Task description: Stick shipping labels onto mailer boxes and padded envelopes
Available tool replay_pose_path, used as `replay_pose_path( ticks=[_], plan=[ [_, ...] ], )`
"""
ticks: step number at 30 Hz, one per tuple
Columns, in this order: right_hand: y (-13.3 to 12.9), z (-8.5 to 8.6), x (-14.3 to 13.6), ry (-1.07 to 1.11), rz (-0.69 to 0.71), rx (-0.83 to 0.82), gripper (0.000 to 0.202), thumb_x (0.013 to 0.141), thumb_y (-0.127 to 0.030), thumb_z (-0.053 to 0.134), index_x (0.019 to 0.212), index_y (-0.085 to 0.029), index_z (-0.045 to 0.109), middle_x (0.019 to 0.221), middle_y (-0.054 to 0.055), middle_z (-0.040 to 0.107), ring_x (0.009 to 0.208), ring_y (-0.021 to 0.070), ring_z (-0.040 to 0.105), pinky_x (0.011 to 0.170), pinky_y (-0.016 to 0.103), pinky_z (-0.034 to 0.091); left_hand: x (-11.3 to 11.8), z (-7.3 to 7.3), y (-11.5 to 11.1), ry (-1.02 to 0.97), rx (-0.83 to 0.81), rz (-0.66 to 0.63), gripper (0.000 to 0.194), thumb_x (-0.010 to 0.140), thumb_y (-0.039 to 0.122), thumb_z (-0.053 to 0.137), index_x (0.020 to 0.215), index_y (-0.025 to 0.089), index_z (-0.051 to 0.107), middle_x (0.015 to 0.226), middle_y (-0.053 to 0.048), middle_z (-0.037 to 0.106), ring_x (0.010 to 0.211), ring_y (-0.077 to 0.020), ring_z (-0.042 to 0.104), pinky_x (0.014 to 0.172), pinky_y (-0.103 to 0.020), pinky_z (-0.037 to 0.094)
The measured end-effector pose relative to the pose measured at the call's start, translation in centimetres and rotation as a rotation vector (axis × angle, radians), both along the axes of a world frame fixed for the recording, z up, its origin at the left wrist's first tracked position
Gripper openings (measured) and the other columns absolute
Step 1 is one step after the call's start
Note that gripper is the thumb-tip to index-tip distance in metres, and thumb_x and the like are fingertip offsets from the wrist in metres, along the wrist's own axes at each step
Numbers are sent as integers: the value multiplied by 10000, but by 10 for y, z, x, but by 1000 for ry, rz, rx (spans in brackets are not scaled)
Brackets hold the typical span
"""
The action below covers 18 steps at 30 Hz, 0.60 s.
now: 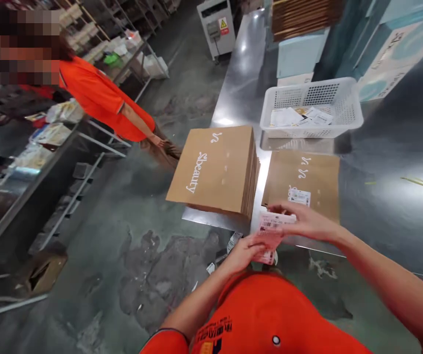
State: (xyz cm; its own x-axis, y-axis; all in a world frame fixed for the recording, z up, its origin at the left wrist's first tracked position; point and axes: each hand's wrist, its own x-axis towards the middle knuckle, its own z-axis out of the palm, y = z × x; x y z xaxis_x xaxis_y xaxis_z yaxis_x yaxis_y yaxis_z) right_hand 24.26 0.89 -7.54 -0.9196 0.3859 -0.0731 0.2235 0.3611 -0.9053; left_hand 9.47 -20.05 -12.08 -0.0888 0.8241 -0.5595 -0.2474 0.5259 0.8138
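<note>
I'm seeing white glare pooling along the left edge and far corner of the metal worktop (pixel 391 147); the floor (pixel 141 196) is lying dimmer, the shelves (pixel 89 37) beyond blurring.

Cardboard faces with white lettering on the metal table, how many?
2: one tops the tall stack at left; one is the flat cardboard between white basket and right hand, partly covered by the hand. More may be hidden underneath.

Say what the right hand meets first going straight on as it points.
Past its held pinkish-white paper labels, the right hand would probably meet the rectangular brown cardboard stack; depth is unclear.
</note>
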Motion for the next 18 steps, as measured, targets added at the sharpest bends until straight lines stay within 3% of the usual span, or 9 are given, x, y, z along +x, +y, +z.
replay_pose_path(
  ticks=[3, 5, 7, 9, 12, 16, 18],
  plan=[
    [-39, 44, -19, -1, 44, 51, 463, 917, -594, 500, 717, -201, 642, 677, 32, 637, 636, 163, 567, 614, 264, 452, -20, 44, -17, -87, 96, -35, 579, 644, 320, 840, 1187, 178, 698, 1161, -95, 716, 1047, -260, 655, 934, -345, 504],
    [-61, 57, -40, 36, 63, 52, 529, 941, -607, 443, 644, -194, 587, 612, 21, 590, 584, 140, 523, 567, 247, 407, -37, 72, -23, -73, 196, 92, 814, 564, 276, 894, 1323, 215, 607, 1285, -101, 662, 1098, -258, 636, 907, -312, 508],
    [-77, 65, -64, 55, 119, 54, 557, 952, -617, 412, 633, -188, 567, 596, 16, 572, 560, 128, 503, 537, 238, 379, -53, 94, -25, 35, 253, 304, 682, 596, 331, 878, 1227, 193, 658, 1213, -100, 686, 996, -220, 651, 799, -265, 512],
    [-87, 72, -86, 63, 133, 87, 543, 958, -606, 403, 663, -186, 580, 607, 18, 578, 562, 128, 507, 521, 236, 366, -68, 107, -23, 153, 258, 464, 398, 645, 402, 832, 924, 143, 715, 912, -61, 720, 767, -152, 621, 669, -230, 471],
    [-93, 85, -111, 84, 84, 181, 445, 948, -557, 456, 771, -192, 638, 689, 34, 639, 616, 143, 548, 543, 243, 384, -88, 108, -20, 238, 267, 565, 407, 618, 475, 821, 608, 147, 581, 578, 28, 561, 569, -87, 469, 569, -216, 377],
    [-72, 92, -148, 103, 102, 286, 357, 933, -481, 480, 770, -204, 638, 694, 30, 654, 637, 156, 570, 593, 265, 419, -120, 88, -20, 224, 285, 564, 583, 546, 637, 813, 526, 170, 465, 497, 66, 435, 517, -60, 352, 523, -215, 284],
    [-47, 91, -177, 121, 11, 380, 309, 923, -437, 481, 784, -201, 624, 728, 40, 659, 676, 172, 587, 634, 281, 435, -137, 74, -23, 162, 265, 549, 633, 497, 710, 800, 550, 170, 475, 492, 77, 411, 505, -54, 324, 514, -217, 258]
  ],
)
